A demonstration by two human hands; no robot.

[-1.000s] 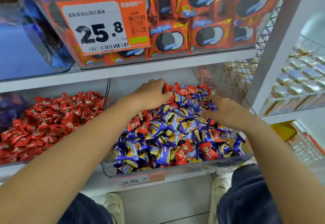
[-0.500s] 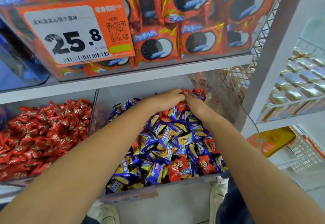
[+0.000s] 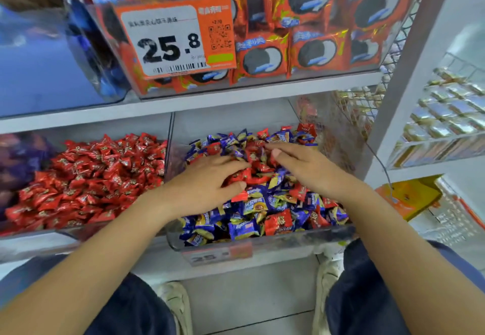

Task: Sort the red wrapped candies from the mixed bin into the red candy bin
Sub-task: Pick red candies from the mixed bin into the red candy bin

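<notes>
Hands work in the mixed bin [image 3: 262, 242]: left hand [image 3: 207, 185] curls around red candies [image 3: 244, 174], right hand [image 3: 301, 166] lies spread just beside. Red bin [image 3: 34, 232] waits left of the left hand. A loose handful may drop pieces, or carry a blue candy [image 3: 242, 228] along.

The orange price tag [image 3: 174, 37] on the upper clear bin reads "25.8". A blurred label [image 3: 217, 255] on the mixed bin's front seems to read "25". One blue candy wrapper [image 3: 242, 227] shows "Alpenliebe".
</notes>
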